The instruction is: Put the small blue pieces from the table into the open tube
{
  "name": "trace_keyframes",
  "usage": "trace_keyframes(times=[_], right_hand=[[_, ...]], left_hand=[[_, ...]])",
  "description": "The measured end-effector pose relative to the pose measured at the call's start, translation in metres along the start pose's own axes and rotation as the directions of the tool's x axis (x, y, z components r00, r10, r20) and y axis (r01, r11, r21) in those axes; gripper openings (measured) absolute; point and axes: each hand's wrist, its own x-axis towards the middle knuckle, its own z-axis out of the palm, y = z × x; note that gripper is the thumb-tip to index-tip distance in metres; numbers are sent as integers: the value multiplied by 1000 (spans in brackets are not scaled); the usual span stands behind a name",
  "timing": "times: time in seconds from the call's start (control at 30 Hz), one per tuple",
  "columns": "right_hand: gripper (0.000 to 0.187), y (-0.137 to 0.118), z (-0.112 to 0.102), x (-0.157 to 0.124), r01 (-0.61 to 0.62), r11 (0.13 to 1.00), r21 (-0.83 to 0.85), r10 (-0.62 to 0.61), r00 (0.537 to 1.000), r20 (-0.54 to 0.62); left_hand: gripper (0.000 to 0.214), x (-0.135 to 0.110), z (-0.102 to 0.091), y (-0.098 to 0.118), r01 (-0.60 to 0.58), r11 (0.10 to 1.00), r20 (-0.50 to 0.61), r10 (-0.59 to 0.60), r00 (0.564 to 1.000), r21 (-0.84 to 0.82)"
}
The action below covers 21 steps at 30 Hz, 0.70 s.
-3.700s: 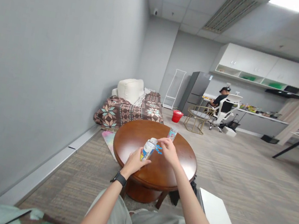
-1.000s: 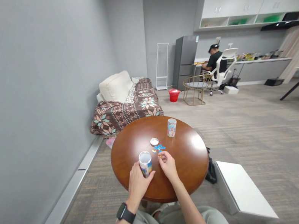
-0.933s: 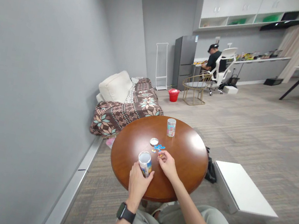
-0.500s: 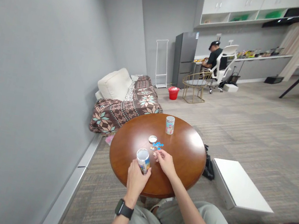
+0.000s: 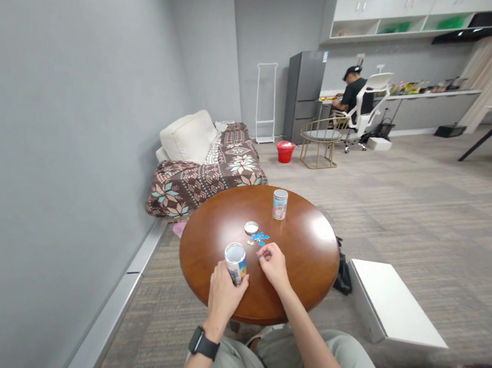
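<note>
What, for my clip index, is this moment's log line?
left hand: holds nearer can | right hand: near blue pieces | lid: on table

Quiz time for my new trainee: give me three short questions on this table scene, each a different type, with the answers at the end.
1. Multiple choice: What does the left hand hold?
A) a red plastic bucket
B) an open cylindrical can with a blue-and-yellow label
C) a cream cushion

2. True or false: The pink-and-light-blue cylindrical can stands upright on the round brown wooden table.

3. Fill in the blank: The small flat pieces beside the shallow round white lid are mostly ____ in colour.

Key: 1. B; 2. True; 3. blue
</note>
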Motion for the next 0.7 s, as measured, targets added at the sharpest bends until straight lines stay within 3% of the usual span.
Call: trace_keyframes(times=[0.13,0.23,0.37,0.57,0.7], right_hand=[[11,0,1,-1,-7,999,45,5,999,51],[19,-2,0,-2,-12,997,71,8,999,53],[16,-4,0,-2,20,999,36,-22,999,42],[17,-2,2,-4,-123,983,138,109,988,106],[21,-4,2,-4,-115,983,146,104,991,82]], left_hand=[[28,-1,-1,1,1,1000,7,-1,1000,-9],[28,-1,0,-1,2,1000,9,-2,1000,-6],[28,-1,1,-2,-3,1000,-5,3,1000,-15],[27,-2,-1,0,1,1000,8,-1,1000,-19],[24,-2,-2,1,-2,1000,2,2,1000,-6]])
